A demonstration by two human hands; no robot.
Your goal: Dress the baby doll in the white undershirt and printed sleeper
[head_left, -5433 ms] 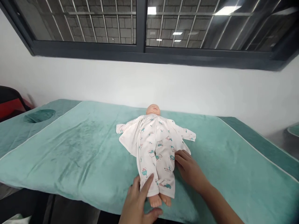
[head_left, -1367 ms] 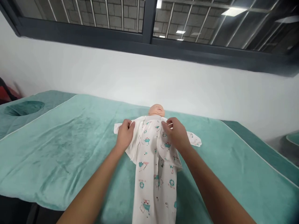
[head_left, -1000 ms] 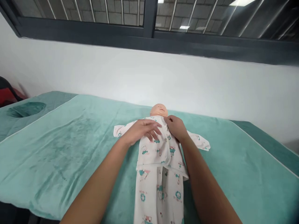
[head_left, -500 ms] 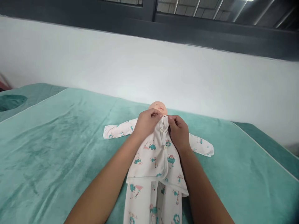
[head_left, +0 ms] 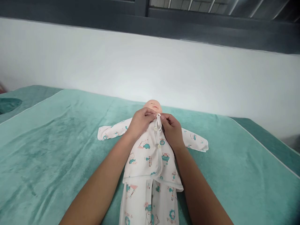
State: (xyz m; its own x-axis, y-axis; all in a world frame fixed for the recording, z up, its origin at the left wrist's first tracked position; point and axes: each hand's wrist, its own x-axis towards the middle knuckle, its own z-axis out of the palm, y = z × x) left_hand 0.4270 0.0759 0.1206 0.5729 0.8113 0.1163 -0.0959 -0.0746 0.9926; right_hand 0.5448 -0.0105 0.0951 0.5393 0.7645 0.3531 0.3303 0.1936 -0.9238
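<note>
Fingers (head_left: 150, 115) of the left hand (head_left: 140, 124) are curled close together and pinch the neck edge of the printed top (head_left: 150, 156) just below the chin of the doll (head_left: 153, 105). The fingertips (head_left: 164, 118) of the right hand (head_left: 172, 130) are likewise bunched and pinch the facing edge of the same opening, so that the two hands meet at the doll's throat, nearly touching. Both forearms run up along either side of the doll's body.

The doll lies on its back, face up, head toward the white wall (head_left: 164, 72). The top is drawn closed over the doll's chest. Two small buttons (head_left: 155, 128) show on the front placket below the hands. Its empty-looking sleeves (head_left: 112, 132) spread flat to either side of the doll. Printed trousers (head_left: 150, 203) cover the doll's legs, partly under the top's hem. A teal towel (head_left: 58, 140) lies beneath the doll. A dark window frame (head_left: 187, 28) runs along the wall above the doll's head.
</note>
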